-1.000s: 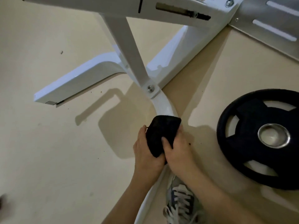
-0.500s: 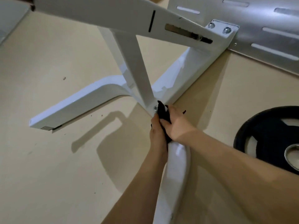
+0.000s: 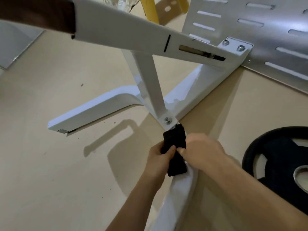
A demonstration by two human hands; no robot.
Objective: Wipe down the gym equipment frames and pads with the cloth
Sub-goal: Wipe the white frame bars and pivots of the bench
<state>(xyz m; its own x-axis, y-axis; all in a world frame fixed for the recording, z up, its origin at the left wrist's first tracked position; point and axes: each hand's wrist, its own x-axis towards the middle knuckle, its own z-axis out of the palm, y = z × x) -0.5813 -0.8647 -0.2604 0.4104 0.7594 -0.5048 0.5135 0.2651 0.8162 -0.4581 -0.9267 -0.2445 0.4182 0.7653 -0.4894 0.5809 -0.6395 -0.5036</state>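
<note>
The only label in sight is a small silver plate (image 3: 62,131) on the end face of the white base foot (image 3: 93,110); its print is too small to read. A black dash mark (image 3: 167,43) and a slot (image 3: 201,55) sit on the side of the sloping white upper beam (image 3: 125,34), with no lettering that can be made out.

Both forearms reach up from the bottom edge of the view and meet over the curved white frame leg (image 3: 180,189). The left hand (image 3: 160,158) lies on the leg's left side, its fingers curled round the black cloth (image 3: 175,142) and the thumb laid across the top. The right hand (image 3: 204,151), somewhat blurred, comes in from the right with the knuckles up; its thumb and fingers pinch the cloth's right side, thumb tip almost touching the left thumb.

The cloth is bunched and wrapped over the upper end of that leg, its top edge just below the bolt (image 3: 167,120) where the diagonal strut (image 3: 150,84) joins the leg.

A brown pad (image 3: 33,15) caps the beam at the upper left corner. A slotted metal panel (image 3: 250,24) is bolted on at the beam's far right end. A black weight plate (image 3: 280,162) lies flat on the beige floor (image 3: 50,172), to the right of the leg and apart from it. A yellow frame piece (image 3: 150,9) shows beyond the beam at the top.
</note>
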